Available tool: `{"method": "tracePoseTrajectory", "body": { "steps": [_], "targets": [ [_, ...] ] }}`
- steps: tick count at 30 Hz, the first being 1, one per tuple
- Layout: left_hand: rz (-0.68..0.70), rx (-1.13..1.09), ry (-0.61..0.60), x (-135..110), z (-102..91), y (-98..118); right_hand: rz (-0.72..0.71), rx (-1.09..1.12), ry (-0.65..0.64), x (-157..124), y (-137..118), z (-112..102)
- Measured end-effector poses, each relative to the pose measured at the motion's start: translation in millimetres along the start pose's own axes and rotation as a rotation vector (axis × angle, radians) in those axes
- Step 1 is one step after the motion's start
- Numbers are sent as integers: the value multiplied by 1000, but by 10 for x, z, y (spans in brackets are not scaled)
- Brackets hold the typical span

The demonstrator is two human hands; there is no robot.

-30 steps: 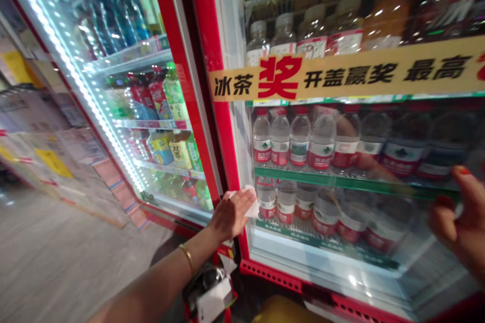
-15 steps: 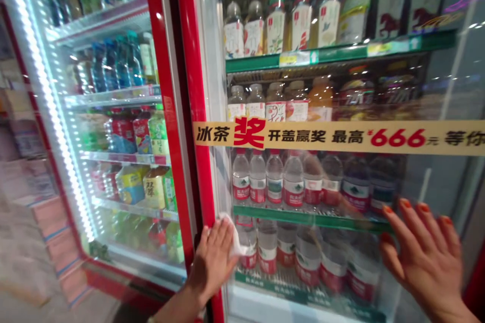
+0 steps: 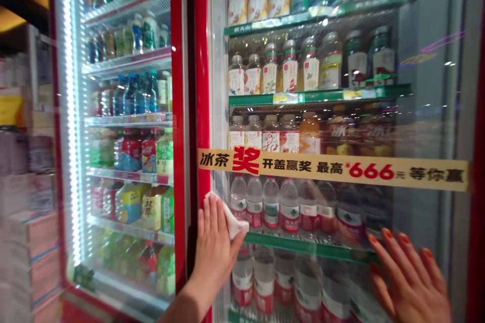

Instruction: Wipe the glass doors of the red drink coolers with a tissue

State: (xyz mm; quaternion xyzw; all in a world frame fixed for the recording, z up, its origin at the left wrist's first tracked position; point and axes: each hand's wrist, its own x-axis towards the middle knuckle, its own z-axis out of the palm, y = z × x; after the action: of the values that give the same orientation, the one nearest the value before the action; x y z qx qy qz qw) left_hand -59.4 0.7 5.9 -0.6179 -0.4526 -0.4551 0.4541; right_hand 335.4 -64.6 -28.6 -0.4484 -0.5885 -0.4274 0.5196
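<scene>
A crumpled white cloth [image 3: 235, 223] lies flattened between my left hand [image 3: 214, 239] and the left edge of a glass fridge door [image 3: 428, 126]. The fingers of that hand point upward over the cloth, at the red door frame [image 3: 202, 86], and one corner of the cloth sticks out beside the thumb. At the lower right, my right hand [image 3: 413, 280] is spread with nothing in it, its painted fingertips on or very near the glass. Above both hands, a beige printed strip [image 3: 288, 164] runs across the door.
Behind the glass, green-edged shelves [image 3: 310, 247] hold rows of bottles [image 3: 290, 207]. To the left stands a second lit fridge [image 3: 129, 176] with packed shelves. Stacked boxes [image 3: 43, 262] stand at the far left.
My left hand has slid up along the door edge with the cloth, closer to the beige strip. The view has tilted upward, showing a higher shelf. My right hand stays spread by the glass.
</scene>
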Motion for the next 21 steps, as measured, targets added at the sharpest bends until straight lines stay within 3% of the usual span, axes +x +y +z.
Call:
{"method": "tracePoseTrajectory", "body": {
  "steps": [2, 3, 4, 6, 9, 11, 12, 15, 17, 19, 21],
  "targets": [
    [-72, -38, 15, 346, 15, 241, 27, 11, -4, 1, -13, -7],
    [-50, -53, -2, 398, 33, 394, 37, 14, -6, 2, -20, -18],
    [7, -61, -42, 355, 56, 536, 43, 16, -11, 2, -26, -32],
    [203, -63, -161, 27, 91, 707, 48, 9, -18, 0, -25, -60],
    [484, -85, -273, -693, 61, 538, 49, -18, -3, -8, 41, -52],
    [518, -92, -277, -968, 4, 213, -40, -68, 38, -21, 137, -7],
    [475, -80, -276, -985, -17, 45, -101, -97, 55, -31, 191, 18],
    [182, -18, -264, -618, -22, -228, -218, -137, 76, -64, 293, 46],
    [10, -49, -247, -269, 15, -143, -155, -120, 38, -83, 274, 4],
    [24, -172, -256, -76, 66, 68, -57, -87, -31, -96, 208, -65],
    [137, -343, -394, -142, 93, 262, 39, -63, -112, -109, 153, -119]
  ]
}}
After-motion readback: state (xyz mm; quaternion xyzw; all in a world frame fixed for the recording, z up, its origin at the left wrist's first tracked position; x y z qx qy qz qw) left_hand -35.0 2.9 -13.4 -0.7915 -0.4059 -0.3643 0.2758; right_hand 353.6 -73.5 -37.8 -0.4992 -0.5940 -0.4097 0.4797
